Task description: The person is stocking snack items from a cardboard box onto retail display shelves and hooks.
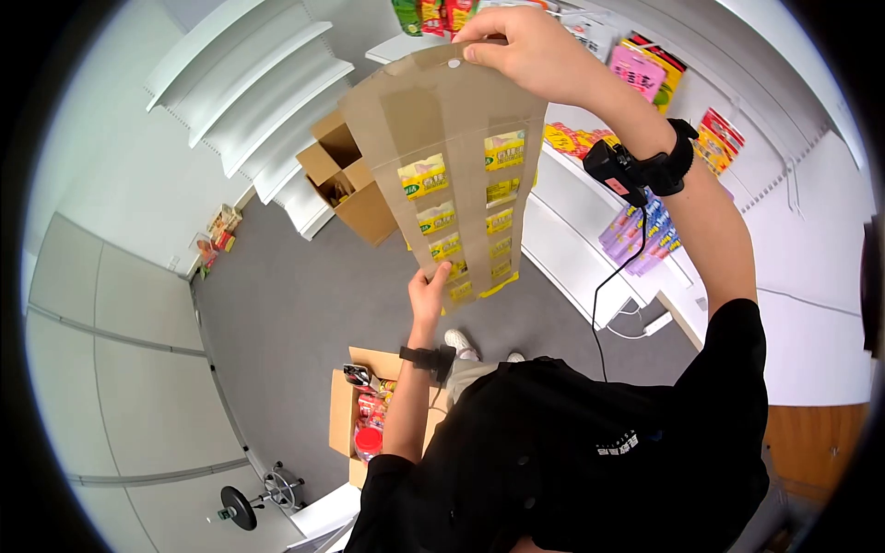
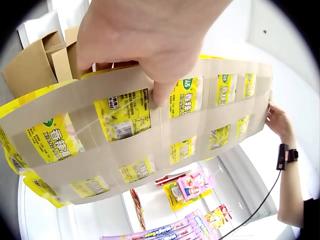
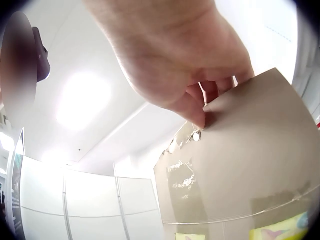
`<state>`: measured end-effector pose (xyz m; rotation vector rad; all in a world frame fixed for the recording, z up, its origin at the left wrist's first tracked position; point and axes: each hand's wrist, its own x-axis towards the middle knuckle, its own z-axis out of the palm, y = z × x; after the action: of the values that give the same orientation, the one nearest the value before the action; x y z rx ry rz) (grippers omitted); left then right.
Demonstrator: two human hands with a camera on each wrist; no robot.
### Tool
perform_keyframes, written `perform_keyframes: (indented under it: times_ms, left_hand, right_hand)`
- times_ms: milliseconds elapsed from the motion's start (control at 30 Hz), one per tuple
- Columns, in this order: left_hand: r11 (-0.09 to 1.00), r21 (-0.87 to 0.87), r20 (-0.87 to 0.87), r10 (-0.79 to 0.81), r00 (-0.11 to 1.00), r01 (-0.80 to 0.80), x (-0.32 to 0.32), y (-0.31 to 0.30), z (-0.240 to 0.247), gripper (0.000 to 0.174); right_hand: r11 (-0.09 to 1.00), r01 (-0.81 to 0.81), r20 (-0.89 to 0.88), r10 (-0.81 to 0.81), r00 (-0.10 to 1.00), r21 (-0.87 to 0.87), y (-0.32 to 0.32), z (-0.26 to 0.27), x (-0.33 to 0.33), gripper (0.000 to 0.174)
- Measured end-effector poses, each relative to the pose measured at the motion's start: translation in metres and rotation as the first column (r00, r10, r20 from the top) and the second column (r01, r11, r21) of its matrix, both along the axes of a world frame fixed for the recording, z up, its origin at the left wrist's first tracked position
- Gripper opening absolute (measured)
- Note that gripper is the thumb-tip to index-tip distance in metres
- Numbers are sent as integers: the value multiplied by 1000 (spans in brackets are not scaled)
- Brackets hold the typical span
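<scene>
A tall grey-brown cardboard hanging display card (image 1: 461,111) is held up in front of the body, its back towards me. Two columns of yellow snack packets (image 1: 424,177) show through its cut-out windows. My right hand (image 1: 535,57) pinches the card's top edge beside a small round hole, thumb on the back face, as the right wrist view also shows. Lower down, my left hand (image 1: 427,297) grips the side edge. In the left wrist view the left thumb (image 2: 161,92) presses the back between packets, and the other fingers go behind the card, mostly hidden.
White shelves (image 1: 249,83) stand at the far left, with an open cardboard box (image 1: 369,210) near them. Another box (image 1: 343,415) of packaged snacks is by the legs. Snack bags (image 1: 638,74) hang on the right rack above purple packs (image 1: 636,241). A black cable (image 1: 597,313) trails from the right wrist.
</scene>
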<state>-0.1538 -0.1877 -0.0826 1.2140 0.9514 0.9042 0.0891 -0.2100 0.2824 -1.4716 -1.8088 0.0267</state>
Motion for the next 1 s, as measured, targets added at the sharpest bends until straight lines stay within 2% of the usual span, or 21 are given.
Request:
perform_keyframes:
  times_ms: [33, 133, 267, 367, 567, 667, 733, 767, 867, 900, 1000]
  left_hand:
    - [1000, 5, 15, -6, 1000, 6, 4, -6, -1, 28]
    - [999, 8, 44, -38, 998, 38, 12, -16, -1, 27]
    - [994, -31, 51, -103, 993, 105, 14, -33, 5, 26]
    - [986, 3, -32, -166, 986, 167, 17, -38, -5, 26]
    - [977, 6, -44, -210, 977, 211, 17, -46, -8, 25]
    - [968, 11, -118, -246, 962, 249, 14, -44, -13, 32]
    - [972, 75, -114, -214, 970, 223, 12, -40, -24, 40]
    - [972, 106, -111, -200, 974, 211, 8, -44, -32, 44]
    - [971, 213, -303, -39, 952, 107, 0, -80, -22, 53]
    - [968, 203, -316, -75, 946, 145, -4, -88, -18, 55]
    - [960, 85, -75, -261, 962, 267, -13, -120, 6, 54]
  right_hand:
    - [997, 35, -39, -37, 999, -63, -10, -1, 3, 22]
    - [1000, 11, 22, -10, 1000, -18, -32, -3, 21, 24]
    - [992, 87, -11, -88, 996, -92, -68, -5, 25, 22]
    - [987, 143, 15, -143, 990, -77, -90, -12, 34, 22]
    - [965, 215, 8, -216, 976, -153, -118, -11, 30, 21]
    - [943, 215, 4, -221, 975, -254, -128, -4, 28, 23]
    - [931, 191, -36, -212, 977, -311, -131, -5, 27, 24]
    - [921, 168, -126, -224, 966, -353, -138, -10, 23, 22]
    - [893, 106, -356, -280, 892, -438, -172, -43, 8, 20]
    - [885, 95, -420, -308, 854, -456, -179, -55, 5, 18]
    - [864, 46, -631, -401, 664, -502, -197, -78, -15, 15]
